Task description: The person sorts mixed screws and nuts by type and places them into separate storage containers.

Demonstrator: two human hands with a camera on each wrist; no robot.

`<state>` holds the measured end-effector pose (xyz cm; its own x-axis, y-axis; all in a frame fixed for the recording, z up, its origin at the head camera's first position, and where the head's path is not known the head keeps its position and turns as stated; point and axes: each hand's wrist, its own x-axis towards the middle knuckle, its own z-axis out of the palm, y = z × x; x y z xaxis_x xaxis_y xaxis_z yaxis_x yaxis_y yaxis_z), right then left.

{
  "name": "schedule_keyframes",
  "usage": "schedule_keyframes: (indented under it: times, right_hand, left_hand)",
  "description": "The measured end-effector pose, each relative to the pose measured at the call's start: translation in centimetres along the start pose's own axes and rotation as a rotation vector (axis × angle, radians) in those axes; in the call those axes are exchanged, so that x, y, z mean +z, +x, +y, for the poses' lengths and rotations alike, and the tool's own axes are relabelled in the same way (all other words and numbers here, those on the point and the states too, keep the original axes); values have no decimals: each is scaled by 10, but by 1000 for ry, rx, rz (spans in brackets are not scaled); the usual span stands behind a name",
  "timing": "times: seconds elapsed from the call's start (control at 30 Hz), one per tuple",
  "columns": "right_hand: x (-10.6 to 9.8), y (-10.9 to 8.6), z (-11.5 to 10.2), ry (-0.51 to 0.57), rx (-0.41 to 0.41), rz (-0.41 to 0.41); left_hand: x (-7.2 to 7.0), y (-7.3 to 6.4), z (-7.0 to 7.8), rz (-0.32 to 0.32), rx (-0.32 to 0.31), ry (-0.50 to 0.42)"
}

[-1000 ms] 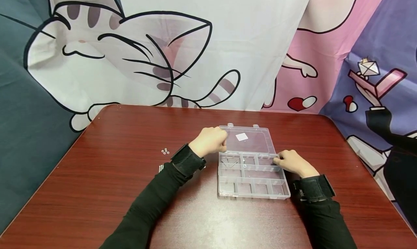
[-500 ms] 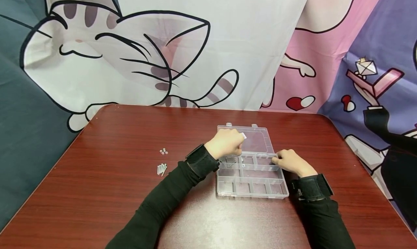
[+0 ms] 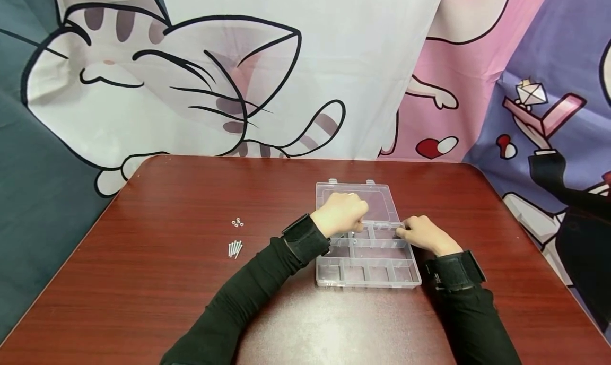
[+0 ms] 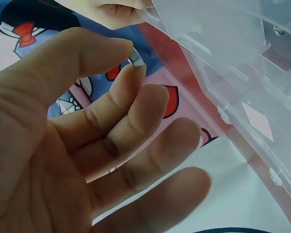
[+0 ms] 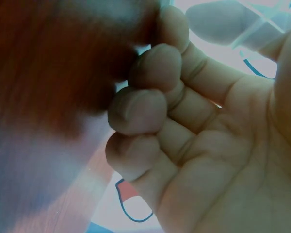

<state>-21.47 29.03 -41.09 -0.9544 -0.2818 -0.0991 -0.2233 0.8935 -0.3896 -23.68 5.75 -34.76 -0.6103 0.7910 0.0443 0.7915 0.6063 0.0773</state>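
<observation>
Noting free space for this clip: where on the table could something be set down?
Bare table lies left of the metal rods and small rings, between the sleeves in front of the box, and right of the right hand. Crowded: the box, left hand over it, right hand at its edge.

Red-brown wood-grained table (image 3: 143, 280); colourless box (image 3: 367, 284); silvery screws (image 3: 235, 249).

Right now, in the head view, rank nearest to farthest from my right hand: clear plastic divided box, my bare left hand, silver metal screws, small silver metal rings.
From your right hand:
1. Divided box, at its fingers.
2. Left hand, to its left, over the box.
3. Screws and rings, leftmost, too close to call.
</observation>
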Motion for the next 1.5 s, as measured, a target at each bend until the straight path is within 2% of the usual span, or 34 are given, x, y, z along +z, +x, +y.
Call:
schedule_keyframes:
  times: [0.33, 0.8, 1.13, 1.5]
  right_hand:
    - [0, 0, -1, -3, -10, 8]
    - [1, 2, 1, -12, 5, 10]
    - [1, 1, 0, -8, 11, -2]
    - [1, 1, -1, -11, 11, 6]
  left_hand:
    - [-3, 5, 3, 27, 23, -9]
    - [0, 11, 1, 9, -5, 20]
    - [3, 7, -1, 21, -17, 70]
    - [5, 4, -4, 19, -27, 60]
